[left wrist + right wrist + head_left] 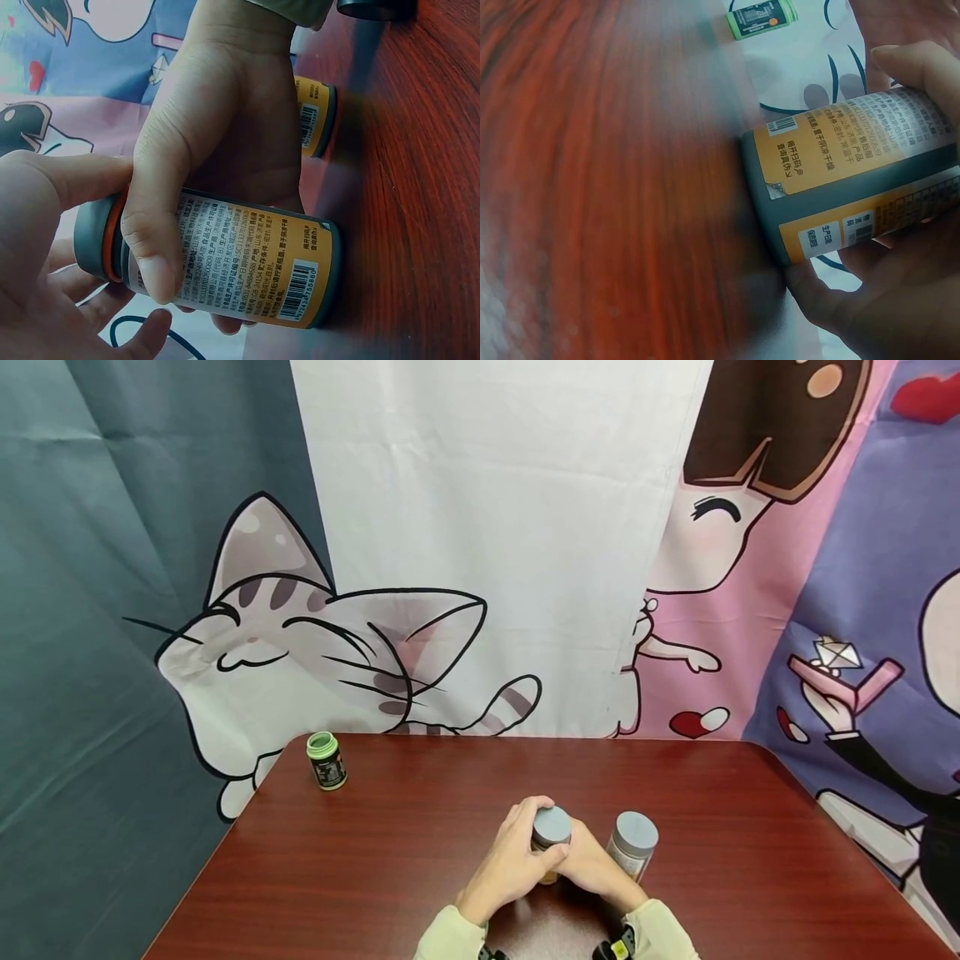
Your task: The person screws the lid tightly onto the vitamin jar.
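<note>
A dark-bodied bottle (pixel 292 262) with an orange and white label and a grey lid (pixel 552 824) is between my two hands. My left hand (pixel 512 862) has its fingers and thumb around the lid end; an orange ring shows just under the lid in the left wrist view. Lower down, my right hand (pixel 596 867) grips the body, thumb across the label. In the right wrist view the bottle's base (pixel 761 199) is close to the table; whether it touches cannot be made out. A second grey-lidded bottle (pixel 633 839) stands just right of my right hand.
A small black and green bottle (pixel 327 764) stands at the table's far left corner. The reddish-brown wooden table (pixel 420 793) meets a cartoon-printed cloth (pixel 495 543) at its back edge. A dark wrist device (pixel 617 946) is by the right sleeve.
</note>
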Available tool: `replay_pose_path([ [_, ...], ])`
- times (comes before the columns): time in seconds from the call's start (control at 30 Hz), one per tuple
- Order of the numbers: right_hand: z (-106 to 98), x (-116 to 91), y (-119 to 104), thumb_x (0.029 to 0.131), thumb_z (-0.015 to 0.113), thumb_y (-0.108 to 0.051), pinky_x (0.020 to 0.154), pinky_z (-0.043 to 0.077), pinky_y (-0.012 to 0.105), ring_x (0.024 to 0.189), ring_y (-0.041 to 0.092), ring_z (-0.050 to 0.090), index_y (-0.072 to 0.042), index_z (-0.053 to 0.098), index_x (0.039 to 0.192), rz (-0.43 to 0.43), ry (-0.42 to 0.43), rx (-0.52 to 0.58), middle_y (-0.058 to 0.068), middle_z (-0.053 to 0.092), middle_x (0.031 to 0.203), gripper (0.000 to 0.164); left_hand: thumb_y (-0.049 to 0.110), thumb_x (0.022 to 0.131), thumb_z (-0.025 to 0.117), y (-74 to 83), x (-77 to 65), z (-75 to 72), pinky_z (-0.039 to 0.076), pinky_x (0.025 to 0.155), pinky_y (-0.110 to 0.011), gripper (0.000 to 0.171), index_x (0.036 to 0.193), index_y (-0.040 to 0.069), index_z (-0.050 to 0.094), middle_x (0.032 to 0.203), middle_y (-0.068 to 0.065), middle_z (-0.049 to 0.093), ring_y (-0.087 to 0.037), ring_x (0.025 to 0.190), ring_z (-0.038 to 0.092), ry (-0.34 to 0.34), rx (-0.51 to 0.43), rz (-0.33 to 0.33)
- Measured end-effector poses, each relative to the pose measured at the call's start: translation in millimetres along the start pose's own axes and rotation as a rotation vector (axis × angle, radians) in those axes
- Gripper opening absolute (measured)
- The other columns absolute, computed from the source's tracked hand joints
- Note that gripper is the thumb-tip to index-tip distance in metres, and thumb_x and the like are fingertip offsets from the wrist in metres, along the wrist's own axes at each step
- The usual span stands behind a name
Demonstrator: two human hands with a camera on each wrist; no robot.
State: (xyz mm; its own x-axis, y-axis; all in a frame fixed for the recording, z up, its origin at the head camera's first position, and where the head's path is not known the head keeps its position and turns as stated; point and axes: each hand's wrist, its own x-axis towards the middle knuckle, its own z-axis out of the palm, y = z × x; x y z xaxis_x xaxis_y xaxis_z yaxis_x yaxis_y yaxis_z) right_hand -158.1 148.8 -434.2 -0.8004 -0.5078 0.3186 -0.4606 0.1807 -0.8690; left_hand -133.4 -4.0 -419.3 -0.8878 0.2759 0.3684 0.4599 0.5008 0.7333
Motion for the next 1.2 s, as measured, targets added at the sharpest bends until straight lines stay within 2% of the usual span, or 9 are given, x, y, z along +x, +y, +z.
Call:
replay_pose_path([
  [0.17, 0, 0, 1, 0.077, 0.069, -0.004, 0.081, 0.046, 0.023, 0.094, 0.005, 0.057, 0.006, 0.050, 0.118, 0.010, 0.000, 0.019, 0.014, 0.061, 0.107, 0.047, 0.030, 0.084, 0.065, 0.4, 0.2, -0.9, 0.041, 0.087, -0.032, 0.055, 0.133, 0.027, 0.039, 0.127, 0.006, 0.048, -0.011, 0.109, 0.047, -0.039, -0.010, 0.001],
  [0.3, 0, 0, 1, 0.076, 0.070, -0.004, 0.081, 0.046, 0.024, 0.094, 0.005, 0.057, 0.006, 0.050, 0.118, 0.017, 0.001, 0.025, 0.014, 0.061, 0.108, 0.048, 0.030, 0.085, 0.064, 0.8, 0.3, -1.5, 0.040, 0.088, -0.033, 0.057, 0.135, 0.031, 0.037, 0.129, 0.008, 0.047, -0.011, 0.110, 0.046, -0.062, -0.021, -0.021],
  [0.57, 0, -1, 0, 0.076, 0.070, -0.006, 0.082, 0.046, 0.023, 0.095, 0.005, 0.056, 0.004, 0.051, 0.118, -0.010, 0.011, -0.006, 0.012, 0.062, 0.108, 0.047, 0.034, 0.083, 0.064, 0.7, 0.3, -0.7, 0.041, 0.086, -0.033, 0.057, 0.133, 0.030, 0.038, 0.125, 0.005, 0.048, -0.014, 0.108, 0.048, -0.052, -0.033, -0.031],
  [0.9, 0, 0, 1, 0.075, 0.072, -0.008, 0.082, 0.046, 0.024, 0.093, 0.006, 0.056, 0.000, 0.054, 0.117, 0.051, -0.008, 0.014, 0.010, 0.061, 0.107, 0.047, 0.031, 0.076, 0.073, -2.1, 2.6, 0.0, 0.041, 0.088, -0.028, 0.057, 0.124, 0.022, 0.043, 0.118, 0.001, 0.048, -0.009, 0.102, 0.049, 0.074, -0.093, -0.006],
  [1.1, 1, 0, 1, 0.076, 0.072, -0.008, 0.082, 0.046, 0.024, 0.093, 0.005, 0.057, 0.001, 0.055, 0.117, 0.057, -0.019, 0.026, 0.011, 0.062, 0.107, 0.046, 0.030, 0.073, 0.076, -3.5, 1.6, 0.9, 0.041, 0.077, -0.024, 0.054, 0.118, 0.022, 0.047, 0.110, 0.004, 0.049, -0.008, 0.092, 0.047, 0.115, -0.098, 0.008],
  [1.2, 2, 0, 15, 0.075, 0.073, -0.011, 0.082, 0.046, 0.024, 0.093, 0.007, 0.057, -0.003, 0.056, 0.117, 0.067, -0.017, 0.040, 0.009, 0.062, 0.107, 0.046, 0.030, 0.073, 0.076, -3.1, 1.4, 0.5, 0.042, 0.075, -0.024, 0.055, 0.118, 0.021, 0.047, 0.109, 0.003, 0.051, -0.009, 0.090, 0.048, 0.120, -0.101, 0.018],
])
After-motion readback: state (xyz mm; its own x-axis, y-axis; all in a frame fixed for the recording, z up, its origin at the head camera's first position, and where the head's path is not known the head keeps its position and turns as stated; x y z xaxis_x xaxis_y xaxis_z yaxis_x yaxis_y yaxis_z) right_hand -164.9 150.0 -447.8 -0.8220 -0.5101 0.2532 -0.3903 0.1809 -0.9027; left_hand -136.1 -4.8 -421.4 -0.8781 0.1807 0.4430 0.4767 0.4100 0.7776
